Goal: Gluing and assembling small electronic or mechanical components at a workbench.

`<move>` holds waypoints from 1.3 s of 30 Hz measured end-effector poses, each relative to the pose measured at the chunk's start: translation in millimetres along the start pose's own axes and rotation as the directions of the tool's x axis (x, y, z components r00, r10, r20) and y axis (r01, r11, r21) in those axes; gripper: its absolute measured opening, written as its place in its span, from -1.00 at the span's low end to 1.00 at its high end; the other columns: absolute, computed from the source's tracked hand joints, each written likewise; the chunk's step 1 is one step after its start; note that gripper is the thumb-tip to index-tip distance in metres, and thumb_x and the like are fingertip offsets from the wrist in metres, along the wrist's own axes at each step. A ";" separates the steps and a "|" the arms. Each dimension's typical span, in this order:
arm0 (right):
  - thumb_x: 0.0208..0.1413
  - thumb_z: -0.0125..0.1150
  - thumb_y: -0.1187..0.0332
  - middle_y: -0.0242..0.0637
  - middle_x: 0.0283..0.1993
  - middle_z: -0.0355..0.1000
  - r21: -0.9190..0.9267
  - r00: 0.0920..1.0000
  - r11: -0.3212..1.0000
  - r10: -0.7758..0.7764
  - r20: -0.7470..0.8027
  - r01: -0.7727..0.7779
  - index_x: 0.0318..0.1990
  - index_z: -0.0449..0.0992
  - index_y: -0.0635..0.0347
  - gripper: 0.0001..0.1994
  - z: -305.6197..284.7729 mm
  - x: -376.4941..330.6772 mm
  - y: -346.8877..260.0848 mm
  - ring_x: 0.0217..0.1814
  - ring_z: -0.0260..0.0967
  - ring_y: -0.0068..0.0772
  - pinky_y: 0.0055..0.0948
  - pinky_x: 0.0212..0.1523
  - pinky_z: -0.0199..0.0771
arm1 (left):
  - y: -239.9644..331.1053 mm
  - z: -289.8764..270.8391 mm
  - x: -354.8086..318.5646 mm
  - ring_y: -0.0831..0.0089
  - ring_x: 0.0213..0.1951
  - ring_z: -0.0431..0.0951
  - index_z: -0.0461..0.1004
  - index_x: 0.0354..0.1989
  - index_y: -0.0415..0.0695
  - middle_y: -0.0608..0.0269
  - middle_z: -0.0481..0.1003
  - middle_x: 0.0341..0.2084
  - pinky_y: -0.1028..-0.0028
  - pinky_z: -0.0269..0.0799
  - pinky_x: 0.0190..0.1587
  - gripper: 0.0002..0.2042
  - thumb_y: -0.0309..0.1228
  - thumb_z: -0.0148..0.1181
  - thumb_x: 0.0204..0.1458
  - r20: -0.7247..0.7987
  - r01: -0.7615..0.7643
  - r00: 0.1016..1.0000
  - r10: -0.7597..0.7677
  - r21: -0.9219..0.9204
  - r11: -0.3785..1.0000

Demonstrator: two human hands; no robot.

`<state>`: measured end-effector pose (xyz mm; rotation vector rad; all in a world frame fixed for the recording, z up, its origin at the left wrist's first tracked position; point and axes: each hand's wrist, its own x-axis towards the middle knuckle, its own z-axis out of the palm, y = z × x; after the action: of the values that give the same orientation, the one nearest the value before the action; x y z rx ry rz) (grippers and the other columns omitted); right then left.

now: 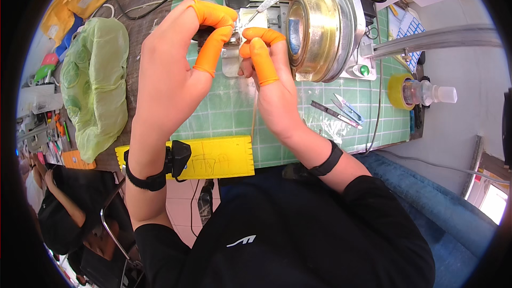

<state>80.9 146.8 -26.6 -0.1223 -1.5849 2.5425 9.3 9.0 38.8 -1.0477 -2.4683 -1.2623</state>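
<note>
My left hand point(170, 69), with orange finger cots on thumb and index finger, closes in a pinch beside a small metal plate point(231, 64) on the bench machine. My right hand point(277, 93) also wears orange cots, and its fingers are pressed together just right of the left fingertips. Whatever sits between the fingertips is too small or hidden to name. A pointed metal arm point(265, 3) reaches down from the machine toward the gap between both hands. Close to the right hand stands a large yellowish see-through ring point(320, 34) on the machine.
Thread snips point(348, 109) and a dark slim tool point(333, 113) lie on the green cutting mat point(298, 144). A yellow ruler-like strip point(224, 157) lines the front edge. Left is a pale green plastic-covered bundle point(101, 85); right, a clear bottle point(426, 92) and yellow tape roll point(397, 90).
</note>
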 end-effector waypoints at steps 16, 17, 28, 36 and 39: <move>0.49 -0.02 0.29 -0.44 -0.10 0.23 -0.057 0.992 0.991 -0.124 -0.019 0.123 0.09 0.27 0.12 -0.82 4.2 11.9 4.0 -0.14 0.14 -0.67 -0.60 -0.10 0.24 | -0.4 3.1 4.6 0.28 -0.28 0.60 0.54 -0.20 -0.28 0.11 0.59 -0.29 0.47 0.49 -0.16 -0.80 -0.72 0.29 -0.01 -0.024 -0.127 0.991 0.134 0.184 0.975; 0.49 -0.02 0.29 -0.44 -0.10 0.23 -0.055 0.992 0.991 -0.125 -0.021 0.124 0.09 0.27 0.12 -0.82 4.0 13.5 5.8 -0.14 0.14 -0.67 -0.60 -0.10 0.24 | -0.2 2.6 4.8 0.27 -0.28 0.60 0.55 -0.20 -0.28 0.11 0.59 -0.29 0.47 0.49 -0.16 -0.81 -0.72 0.29 -0.01 -0.016 -0.102 0.994 0.106 0.172 0.980; 0.39 0.05 0.48 -0.26 -0.10 0.25 -0.413 0.885 0.795 -0.462 0.061 0.444 -0.01 0.25 0.29 -0.85 -0.1 25.9 19.7 -0.19 0.26 -0.48 -0.46 -0.08 0.36 | -9.1 5.6 -1.4 0.28 -0.21 0.64 0.54 -0.14 -0.29 0.06 0.61 -0.20 0.45 0.56 -0.10 -0.79 -0.74 0.24 0.04 -0.059 -0.223 0.970 0.234 0.157 0.962; 0.37 0.04 0.52 -0.23 -0.13 0.23 -0.459 0.862 0.750 -0.501 0.076 0.476 -0.03 0.23 0.30 -0.86 -2.2 28.1 17.9 -0.25 0.27 -0.44 -0.44 -0.16 0.37 | -22.2 -2.9 -3.4 0.27 -0.16 0.66 0.52 -0.14 -0.25 0.04 0.61 -0.15 0.44 0.57 -0.13 -0.73 -0.78 0.24 -0.01 -0.026 -0.329 0.941 0.337 0.158 0.931; 0.36 0.04 0.53 -0.21 -0.13 0.23 -0.472 0.861 0.742 -0.503 0.079 0.477 -0.04 0.23 0.31 -0.86 -1.3 29.3 16.9 -0.25 0.28 -0.43 -0.43 -0.17 0.38 | -19.2 -1.8 -8.6 0.25 -0.20 0.66 0.53 -0.20 -0.23 0.07 0.61 -0.17 0.44 0.57 -0.20 -0.73 -0.76 0.32 -0.08 -0.005 -0.328 0.942 0.335 0.196 0.924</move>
<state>50.9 145.4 -42.2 0.1604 -1.8862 1.7037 2.6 -4.3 23.7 -1.3040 -2.2072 -0.9112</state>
